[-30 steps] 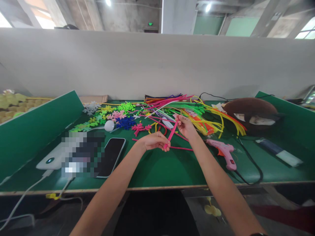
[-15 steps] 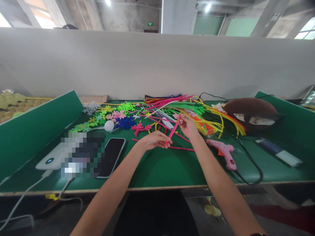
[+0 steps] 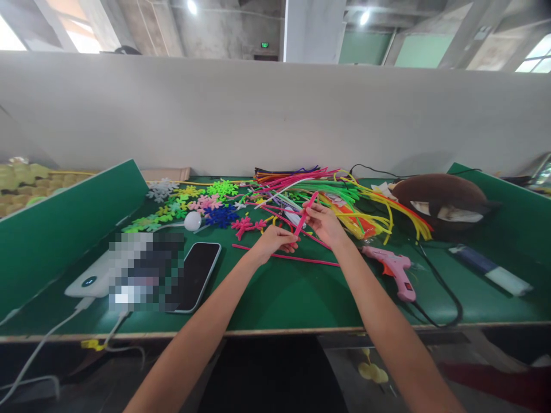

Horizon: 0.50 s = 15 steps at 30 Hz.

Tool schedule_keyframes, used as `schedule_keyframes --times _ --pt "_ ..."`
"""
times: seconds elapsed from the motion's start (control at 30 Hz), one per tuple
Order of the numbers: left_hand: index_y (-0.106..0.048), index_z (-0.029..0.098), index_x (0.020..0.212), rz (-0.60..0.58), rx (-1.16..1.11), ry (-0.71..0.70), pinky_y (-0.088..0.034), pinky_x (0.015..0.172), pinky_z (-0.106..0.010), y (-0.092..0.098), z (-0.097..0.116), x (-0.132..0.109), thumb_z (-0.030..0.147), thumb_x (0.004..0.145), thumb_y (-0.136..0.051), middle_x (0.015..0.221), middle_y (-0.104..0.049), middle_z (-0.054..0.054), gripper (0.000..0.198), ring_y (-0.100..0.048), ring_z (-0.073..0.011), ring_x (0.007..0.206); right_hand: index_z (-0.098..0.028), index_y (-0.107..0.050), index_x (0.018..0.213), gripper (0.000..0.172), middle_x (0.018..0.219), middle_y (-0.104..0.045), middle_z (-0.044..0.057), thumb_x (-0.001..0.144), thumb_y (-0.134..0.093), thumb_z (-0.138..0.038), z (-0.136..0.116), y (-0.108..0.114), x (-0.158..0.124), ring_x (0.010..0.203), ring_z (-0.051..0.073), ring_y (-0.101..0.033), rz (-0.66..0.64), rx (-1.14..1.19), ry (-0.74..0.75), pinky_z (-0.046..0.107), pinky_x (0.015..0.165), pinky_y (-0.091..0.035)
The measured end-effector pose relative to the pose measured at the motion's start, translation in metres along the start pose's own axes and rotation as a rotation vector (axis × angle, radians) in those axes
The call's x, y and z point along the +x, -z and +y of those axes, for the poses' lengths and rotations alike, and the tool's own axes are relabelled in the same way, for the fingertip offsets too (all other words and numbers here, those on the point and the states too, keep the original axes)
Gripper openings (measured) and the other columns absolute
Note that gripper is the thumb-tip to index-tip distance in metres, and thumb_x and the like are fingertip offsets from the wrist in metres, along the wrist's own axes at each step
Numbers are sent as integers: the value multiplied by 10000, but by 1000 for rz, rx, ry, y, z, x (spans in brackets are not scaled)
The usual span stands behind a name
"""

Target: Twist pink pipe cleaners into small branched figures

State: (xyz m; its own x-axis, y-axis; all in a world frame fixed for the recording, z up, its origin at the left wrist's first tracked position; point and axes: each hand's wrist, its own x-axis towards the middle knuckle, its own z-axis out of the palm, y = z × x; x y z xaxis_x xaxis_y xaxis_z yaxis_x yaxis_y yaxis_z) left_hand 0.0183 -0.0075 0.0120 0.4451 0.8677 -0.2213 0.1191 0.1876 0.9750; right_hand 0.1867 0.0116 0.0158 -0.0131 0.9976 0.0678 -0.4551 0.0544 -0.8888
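Both hands hold one folded pink pipe cleaner (image 3: 305, 214) above the green table (image 3: 279, 292). My left hand (image 3: 275, 239) pinches its lower end. My right hand (image 3: 326, 222) grips the upper part, and the tip sticks up past the fingers. Just behind the hands lies a heap of coloured pipe cleaners (image 3: 344, 195). One long pink pipe cleaner (image 3: 301, 259) lies flat on the table under my left wrist. Several finished pipe-cleaner flowers (image 3: 202, 201) are spread to the left of the heap.
A pink glue gun (image 3: 394, 269) with a black cord lies right of my right forearm. A phone (image 3: 193, 275) and a white power bank (image 3: 88, 281) lie at the left. A brown plush object (image 3: 443, 198) sits at back right. Green side boards (image 3: 64, 223) flank the table.
Both hands have moved away from me towards the heap. The pink pipe cleaner has tilted more upright, and its tip now stands above my right hand.
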Motion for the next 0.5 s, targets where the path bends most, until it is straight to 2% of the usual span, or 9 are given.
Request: schedule_keyframes --times 0.13,0.2,0.27,0.33,0.43,0.5 --pt "-694 101 708 -41 155 -114 -481 583 -236 -3 -2 1 269 726 -647 625 -662 -46 175 -577 -95 527 -168 -668 735 156 653 -611 -2 605 -721 -235 2 -6 -3 621 91 -541 -3 -109 126 215 605 -439" --pt "-684 107 683 -13 240 -206 -475 588 -233 -2 -4 3 317 751 -614 616 -650 -36 231 -576 -104 546 -172 -652 732 126 631 -579 -12 653 -685 -265 1 -7 -4 603 91 -522 -14 -173 202 226 606 -420" --pt "-681 113 703 97 302 -305 -469 594 -229 -1 -5 6 349 771 -580 632 -646 -31 266 -578 -115 574 -175 -628 718 122 590 -540 -19 725 -618 -297 1 -8 -5 559 94 -491 -36 -301 268 239 579 -390" --pt "-686 124 840 265 323 -397 -469 612 -226 2 -5 7 348 777 -572 704 -663 -31 259 -589 -127 626 -176 -606 693 160 566 -514 -18 775 -555 -304 2 -9 -6 519 100 -450 -56 -520 334 254 548 -351" --pt "-612 168 1105 496 360 -523 -476 662 -227 8 -2 5 293 778 -586 838 -680 -30 352 -607 -135 713 -180 -603 687 154 575 -524 -4 785 -517 -261 4 -13 -9 519 118 -420 -79 -877 424 268 537 -307" --pt "-580 204 1163 573 432 -605 -481 718 -237 12 -1 3 254 794 -570 903 -681 -30 373 -614 -134 757 -183 -598 670 150 593 -546 9 775 -494 -211 6 -15 -11 544 134 -430 -110 -1019 456 271 547 -299"
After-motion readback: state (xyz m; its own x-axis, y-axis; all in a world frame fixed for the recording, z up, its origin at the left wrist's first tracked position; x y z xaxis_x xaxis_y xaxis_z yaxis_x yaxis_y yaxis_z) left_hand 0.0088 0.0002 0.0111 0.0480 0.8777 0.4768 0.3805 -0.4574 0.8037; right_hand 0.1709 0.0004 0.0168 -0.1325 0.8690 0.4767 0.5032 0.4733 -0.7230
